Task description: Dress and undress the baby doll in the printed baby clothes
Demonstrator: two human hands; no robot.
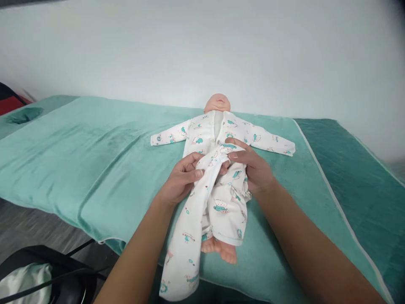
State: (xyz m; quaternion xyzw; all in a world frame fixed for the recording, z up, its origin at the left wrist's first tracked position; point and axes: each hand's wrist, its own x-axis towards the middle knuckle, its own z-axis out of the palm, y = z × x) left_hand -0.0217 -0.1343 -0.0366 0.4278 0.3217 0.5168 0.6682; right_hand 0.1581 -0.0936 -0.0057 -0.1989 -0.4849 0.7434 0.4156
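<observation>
A baby doll [218, 102] lies on its back, its head toward the wall and its bare feet [226, 252] toward me. It wears a white printed jacket [198, 139], its sleeves spread to both sides and its neck parted, and matching printed trousers [226, 207]. Over its middle a long strip-like piece of the same printed fabric [186, 236] hangs down at the left, past the feet. My left hand [183, 177] pinches this fabric between thumb and fingers. At the waist my right hand [255, 166] grips its upper end. Some fingertips are hidden behind the cloth.
A teal plush cover [104, 139] lies under the doll, and a darker teal cloth [357, 169] shows at the right. Behind stands a white wall [202, 50]. At lower left is a black item [34, 257] with pale cloth inside. A red and black object [11, 103] sits at far left.
</observation>
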